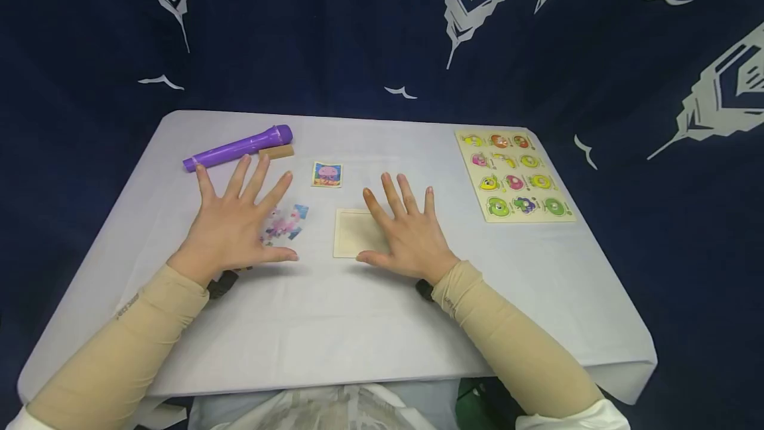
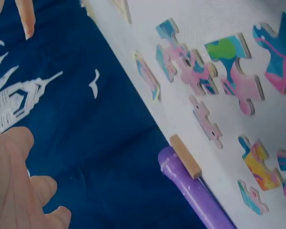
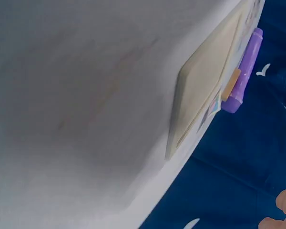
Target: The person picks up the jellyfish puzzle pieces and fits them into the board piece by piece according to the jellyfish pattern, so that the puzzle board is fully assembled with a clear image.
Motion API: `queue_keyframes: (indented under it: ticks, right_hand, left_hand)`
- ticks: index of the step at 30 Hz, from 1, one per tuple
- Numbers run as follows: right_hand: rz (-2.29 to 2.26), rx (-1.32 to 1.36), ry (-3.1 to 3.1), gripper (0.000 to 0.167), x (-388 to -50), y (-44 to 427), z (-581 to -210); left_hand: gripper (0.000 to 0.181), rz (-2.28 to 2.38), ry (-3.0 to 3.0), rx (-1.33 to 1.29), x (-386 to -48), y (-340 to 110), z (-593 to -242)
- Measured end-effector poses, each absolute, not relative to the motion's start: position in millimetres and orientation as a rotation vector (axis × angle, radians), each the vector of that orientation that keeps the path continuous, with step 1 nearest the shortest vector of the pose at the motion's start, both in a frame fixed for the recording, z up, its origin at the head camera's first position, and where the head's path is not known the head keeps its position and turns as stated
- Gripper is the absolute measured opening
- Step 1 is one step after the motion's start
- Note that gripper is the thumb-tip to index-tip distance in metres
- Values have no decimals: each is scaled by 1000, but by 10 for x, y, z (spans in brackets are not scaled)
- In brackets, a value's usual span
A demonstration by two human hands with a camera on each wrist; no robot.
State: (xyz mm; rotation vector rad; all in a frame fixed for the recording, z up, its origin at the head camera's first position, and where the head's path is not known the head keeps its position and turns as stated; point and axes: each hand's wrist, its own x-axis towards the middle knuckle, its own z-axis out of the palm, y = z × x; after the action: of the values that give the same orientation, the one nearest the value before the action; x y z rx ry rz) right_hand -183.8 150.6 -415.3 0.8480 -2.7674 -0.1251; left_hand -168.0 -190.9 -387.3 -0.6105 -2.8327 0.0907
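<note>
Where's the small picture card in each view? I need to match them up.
Head: picture card left of centre, beyond the pale tray.
Left wrist: picture card above centre.
Right wrist: picture card right of centre.
Shared landmark: purple tube.

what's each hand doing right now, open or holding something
Left hand: open, fingers spread, holding nothing.
Right hand: open, fingers spread, holding nothing.

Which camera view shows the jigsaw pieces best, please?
The left wrist view: the jigsaw pieces appear large and distinct, though some are cut off. The head view shows them small, partly hidden by the left hand; the right wrist view, at most a blurred patch.
</note>
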Motion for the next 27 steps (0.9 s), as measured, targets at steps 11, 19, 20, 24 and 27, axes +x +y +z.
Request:
queue_keyframes:
  ticks: [11, 19, 20, 24, 27]
  right_hand:
    - [1195, 747, -2793, 72, -1847, 1526, -4292]
    - [1237, 432, -2563, 31, -1995, 1710, -4732]
    - [1217, 423, -2549, 27, -2006, 1715, -4752]
    - [1131, 416, -2566, 22, -2014, 1713, -4780]
    - [1037, 441, -2644, 25, -1986, 1712, -4774]
  left_hand:
    - [81, -767, -2732, 159, -1793, -2514, -3798]
    - [54, -1044, -2672, 431, -1907, -2750, -4302]
    - [51, -1066, -2664, 424, -1919, -2758, -4371]
    - [50, -1103, -2688, 369, -1952, -2762, -4553]
    - [54, -1037, -2766, 308, -1980, -2735, -4617]
